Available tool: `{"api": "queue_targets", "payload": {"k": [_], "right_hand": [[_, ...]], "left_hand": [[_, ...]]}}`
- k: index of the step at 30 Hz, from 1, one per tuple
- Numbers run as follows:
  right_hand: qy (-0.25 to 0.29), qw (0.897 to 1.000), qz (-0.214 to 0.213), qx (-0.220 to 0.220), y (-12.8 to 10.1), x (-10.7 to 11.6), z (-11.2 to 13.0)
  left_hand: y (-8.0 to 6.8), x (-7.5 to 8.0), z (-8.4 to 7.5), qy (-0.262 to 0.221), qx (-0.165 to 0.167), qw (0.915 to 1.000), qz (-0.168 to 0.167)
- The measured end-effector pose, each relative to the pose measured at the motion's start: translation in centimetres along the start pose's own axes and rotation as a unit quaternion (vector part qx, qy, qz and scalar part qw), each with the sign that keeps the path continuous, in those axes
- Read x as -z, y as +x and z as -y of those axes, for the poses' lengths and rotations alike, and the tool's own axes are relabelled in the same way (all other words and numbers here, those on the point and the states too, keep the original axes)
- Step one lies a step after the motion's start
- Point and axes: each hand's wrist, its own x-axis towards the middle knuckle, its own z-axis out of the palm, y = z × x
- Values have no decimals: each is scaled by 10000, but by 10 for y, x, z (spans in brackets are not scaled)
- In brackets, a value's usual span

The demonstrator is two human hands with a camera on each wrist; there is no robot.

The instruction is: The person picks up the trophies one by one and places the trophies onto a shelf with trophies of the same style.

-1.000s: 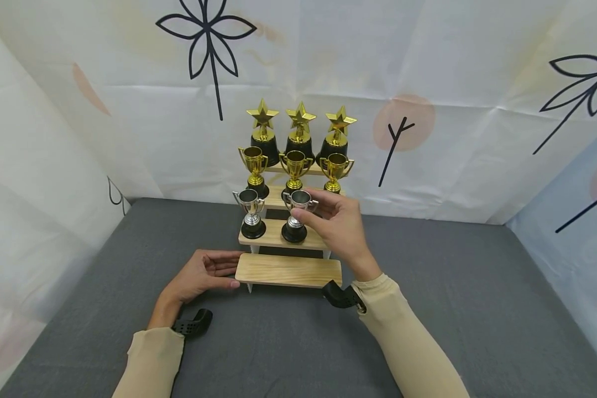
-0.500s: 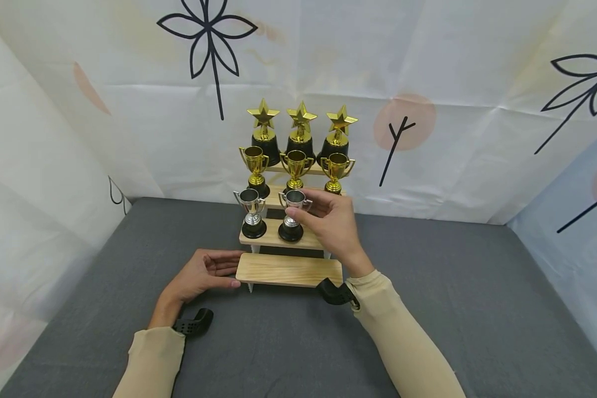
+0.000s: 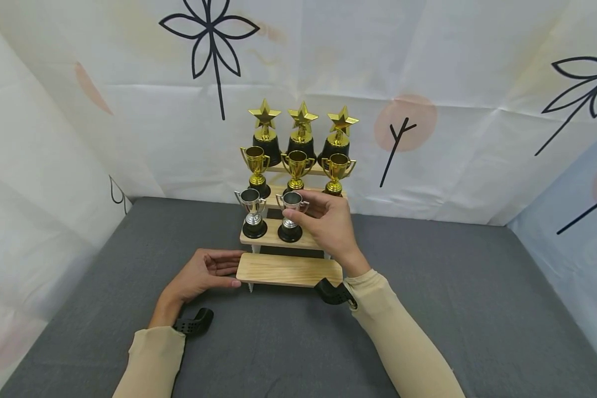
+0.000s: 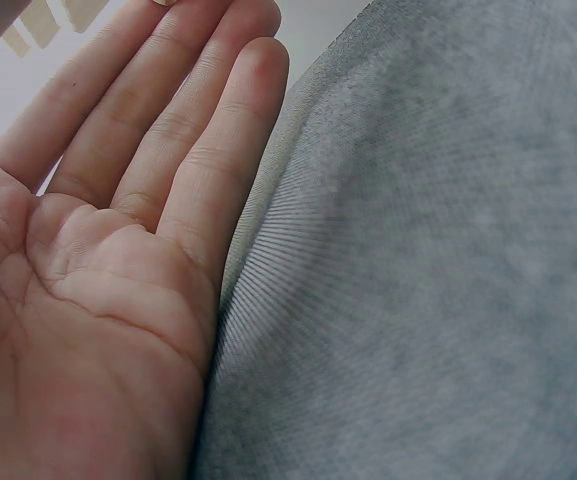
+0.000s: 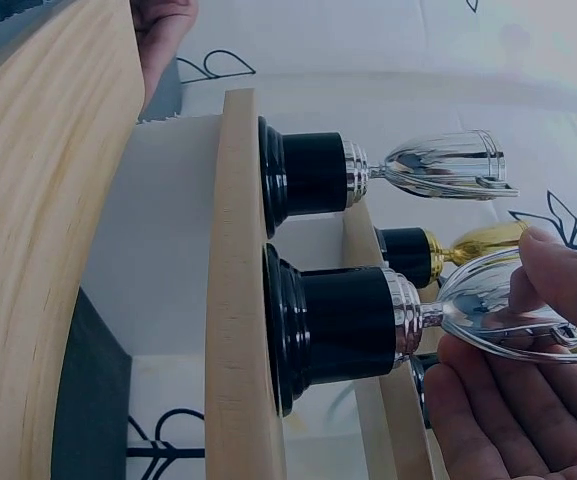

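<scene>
A four-step wooden riser stands on the grey cloth. My right hand pinches the cup of a small silver trophy whose black base sits on the second step; in the right wrist view the trophy stands on the plank with my fingers round its bowl. A second silver trophy stands to its left, seen too in the right wrist view. My left hand lies open, fingers straight, against the left end of the lowest step; its palm rests on the cloth.
Three gold cup trophies fill the third step and three gold star trophies the top one. White printed sheets wall in the back and sides. Grey cloth spreads around the riser.
My right hand has carried the silver trophy slightly left and down onto the second step, closer to the other silver one. The left hand has not moved.
</scene>
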Motion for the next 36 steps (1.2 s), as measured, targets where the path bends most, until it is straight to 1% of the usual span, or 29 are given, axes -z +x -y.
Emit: {"api": "queue_targets", "payload": {"k": [15, 22, 30, 36], "right_hand": [[-82, 9999, 29, 66, -1, 0, 0], [-76, 9999, 60, -83, -3, 1, 2], [-195, 9997, -65, -116, -5, 5, 5], [-119, 9999, -72, -53, -9, 10, 7]], "left_hand": [[0, -1, -1, -3, -8, 10000, -8], [0, -1, 0, 6, -11, 10000, -20], [0, 0, 1, 14, -6, 10000, -1], [-1, 1, 2, 42, 10, 10000, 9]]}}
